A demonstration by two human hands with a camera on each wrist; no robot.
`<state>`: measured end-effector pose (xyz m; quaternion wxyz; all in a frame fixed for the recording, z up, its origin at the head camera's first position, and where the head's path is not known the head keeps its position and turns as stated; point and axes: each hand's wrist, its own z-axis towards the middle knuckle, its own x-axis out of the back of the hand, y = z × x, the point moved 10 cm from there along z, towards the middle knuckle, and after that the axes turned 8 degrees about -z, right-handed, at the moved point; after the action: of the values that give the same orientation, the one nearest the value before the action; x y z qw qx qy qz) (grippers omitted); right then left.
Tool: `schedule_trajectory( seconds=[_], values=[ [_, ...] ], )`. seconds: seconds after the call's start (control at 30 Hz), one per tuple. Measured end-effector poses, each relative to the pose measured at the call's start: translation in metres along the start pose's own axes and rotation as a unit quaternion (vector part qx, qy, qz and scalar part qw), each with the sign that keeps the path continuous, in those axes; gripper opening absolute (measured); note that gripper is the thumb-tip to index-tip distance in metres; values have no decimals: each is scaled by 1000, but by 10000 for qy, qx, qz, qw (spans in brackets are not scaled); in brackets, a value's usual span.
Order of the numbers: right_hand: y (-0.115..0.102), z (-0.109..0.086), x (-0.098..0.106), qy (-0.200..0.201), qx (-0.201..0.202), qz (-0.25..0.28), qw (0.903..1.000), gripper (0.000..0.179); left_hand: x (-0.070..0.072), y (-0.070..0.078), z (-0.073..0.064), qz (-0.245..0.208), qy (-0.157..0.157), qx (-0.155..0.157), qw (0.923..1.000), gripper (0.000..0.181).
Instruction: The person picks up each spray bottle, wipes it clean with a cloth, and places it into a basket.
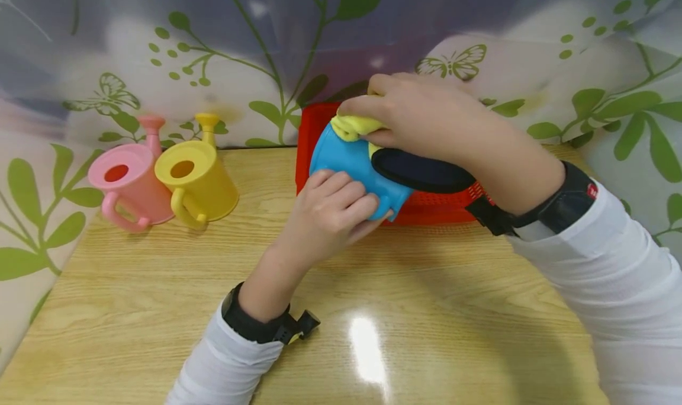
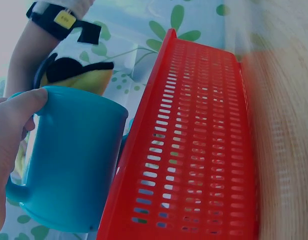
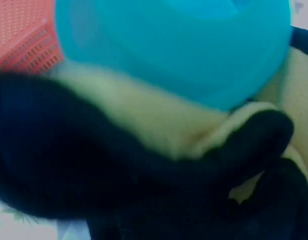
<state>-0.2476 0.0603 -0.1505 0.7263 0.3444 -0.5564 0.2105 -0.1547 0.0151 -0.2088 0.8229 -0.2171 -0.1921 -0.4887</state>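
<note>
A blue watering can (image 1: 348,159) is tipped on its side over the red basket. My left hand (image 1: 334,212) grips it by the handle (image 2: 16,192), thumb at the handle's upper end in the left wrist view. My right hand (image 1: 421,112) pinches a bunched yellow cloth (image 1: 351,128) with a dark navy edge (image 1: 426,169) and presses it against the can. In the right wrist view the cloth's dark border (image 3: 69,145) fills much of the picture, with the can (image 3: 184,55) right behind it. My right fingertips are partly hidden by the cloth.
The red slotted basket (image 1: 442,214) stands at the back of the wooden table (image 1: 426,334), against a leaf-patterned backdrop (image 1: 240,50). To the left, a pink watering can (image 1: 146,186) and a yellow one (image 1: 215,186) stand upright side by side.
</note>
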Motion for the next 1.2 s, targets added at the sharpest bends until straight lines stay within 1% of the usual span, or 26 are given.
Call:
schedule_trajectory(
  seconds=[0.07, 0.2, 0.4, 0.5, 0.63, 0.8, 0.97, 1.1, 1.2],
  values=[
    [2, -7, 1, 7, -11, 66, 10000, 36, 2, -2, -1, 50, 48, 32, 10000, 31],
    [5, -21, 5, 217, 99, 108, 9997, 37, 3, -5, -2, 137, 67, 57, 9999, 32],
    [6, -41, 9, 646, 261, -147, 9975, 38, 3, -6, -3, 191, 34, 88, 9998, 31],
    [7, -49, 9, 756, 288, -188, 9965, 39, 3, -7, -4, 170, 45, 125, 9998, 30],
    [9, -58, 8, 826, 374, -105, 9958, 42, 2, -8, -4, 149, 47, 154, 9998, 29],
    [14, -67, 7, 706, 361, 32, 9968, 44, 2, -10, -4, 121, 58, 189, 9997, 29],
    [19, -76, 6, 595, 262, 3, 9979, 44, 4, -10, -4, 92, 126, 183, 9997, 29],
    [25, -79, 2, 325, 92, 58, 9994, 46, 4, -9, -3, 98, 153, 159, 9997, 28],
    [27, -80, 2, 319, 84, 130, 9994, 45, 4, -9, -3, 98, 165, 151, 9997, 28]
  ],
)
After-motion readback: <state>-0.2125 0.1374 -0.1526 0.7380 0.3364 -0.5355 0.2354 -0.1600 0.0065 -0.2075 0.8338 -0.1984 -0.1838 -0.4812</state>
